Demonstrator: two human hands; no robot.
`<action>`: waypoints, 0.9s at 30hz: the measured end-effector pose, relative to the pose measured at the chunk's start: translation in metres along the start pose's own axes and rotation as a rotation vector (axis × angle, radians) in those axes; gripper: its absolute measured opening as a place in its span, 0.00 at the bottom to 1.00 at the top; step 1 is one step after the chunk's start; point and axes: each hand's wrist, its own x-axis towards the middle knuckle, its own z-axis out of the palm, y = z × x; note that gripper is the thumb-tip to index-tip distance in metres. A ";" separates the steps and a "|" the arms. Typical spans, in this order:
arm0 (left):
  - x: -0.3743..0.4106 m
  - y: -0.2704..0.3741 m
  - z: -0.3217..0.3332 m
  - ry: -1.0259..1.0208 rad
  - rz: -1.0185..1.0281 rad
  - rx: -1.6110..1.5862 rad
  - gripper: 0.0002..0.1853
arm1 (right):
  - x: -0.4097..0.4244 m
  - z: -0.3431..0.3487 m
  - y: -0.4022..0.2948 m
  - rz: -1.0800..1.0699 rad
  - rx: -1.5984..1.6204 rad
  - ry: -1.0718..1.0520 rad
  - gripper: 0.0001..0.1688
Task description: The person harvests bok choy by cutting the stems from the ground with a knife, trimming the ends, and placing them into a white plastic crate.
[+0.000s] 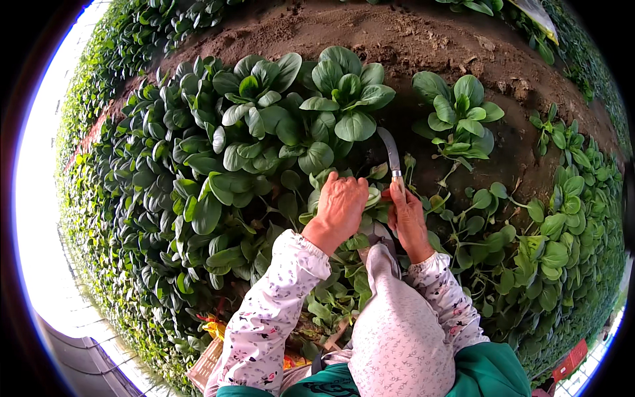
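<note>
My right hand [411, 221] grips a small curved harvesting knife [390, 145] by its handle, thumb laid along it. The hooked metal blade points away from me, above dark soil. Just left of it, my left hand [342, 208] is closed around a leafy green plant [372, 197], probably bok choy; its pale stem shows between the two hands. The fingertips are hidden. Ahead of the left hand stand large bok choy heads [347, 89], rooted in the bed. Another bok choy head [459, 116] stands apart, beyond and right of the blade.
Dense rows of bok choy [188, 149] spread to the left, and smaller greens [555, 248] to the right. A bare soil strip [337, 30] crosses the far side. My knee [402, 322] is below my hands. A plastic crate [207, 360] sits at lower left.
</note>
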 end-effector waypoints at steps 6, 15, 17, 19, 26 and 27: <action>0.080 -0.028 -0.026 0.026 0.182 0.260 0.07 | 0.041 -0.005 -0.002 -0.130 -0.233 0.033 0.24; 0.063 -0.119 -0.019 -0.030 -0.166 0.150 0.19 | 0.083 0.024 -0.005 -0.521 -0.628 0.127 0.18; 0.058 -0.120 -0.010 0.015 -0.185 0.080 0.21 | 0.092 0.021 -0.005 -0.511 -0.735 0.149 0.18; 0.056 -0.116 -0.006 -0.001 -0.236 0.034 0.22 | 0.098 0.021 -0.001 -0.558 -0.748 0.156 0.18; 0.053 -0.121 -0.008 -0.018 -0.253 0.045 0.23 | 0.096 0.026 0.012 -0.627 -0.856 0.215 0.18; 0.053 -0.120 -0.008 -0.009 -0.248 0.040 0.23 | 0.100 0.024 0.014 -0.587 -0.806 0.213 0.18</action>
